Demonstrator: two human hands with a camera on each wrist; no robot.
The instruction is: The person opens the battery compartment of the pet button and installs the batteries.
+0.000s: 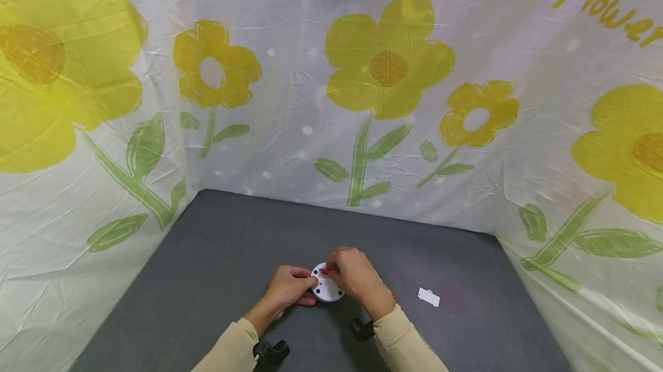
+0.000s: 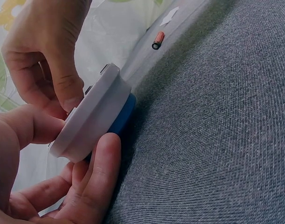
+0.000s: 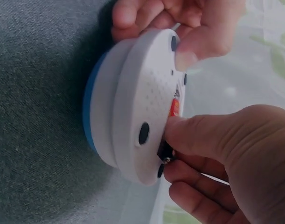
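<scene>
Under the right hand (image 1: 356,274), a battery (image 3: 174,107) pinched at the open gadget (image 1: 328,291), seating unclear; left hand (image 1: 288,288) grips the gadget; cover (image 1: 429,297) off, second battery (image 2: 159,39) loose, both right of the hands

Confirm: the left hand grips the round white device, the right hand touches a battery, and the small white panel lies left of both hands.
Wrong side: the head view shows the small white panel lying right of the right hand; the rest stands.

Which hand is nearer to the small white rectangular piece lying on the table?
The right hand: it is at the round device, left of the white piece in the head view. The left hand grips the device's left edge, farther away.
</scene>
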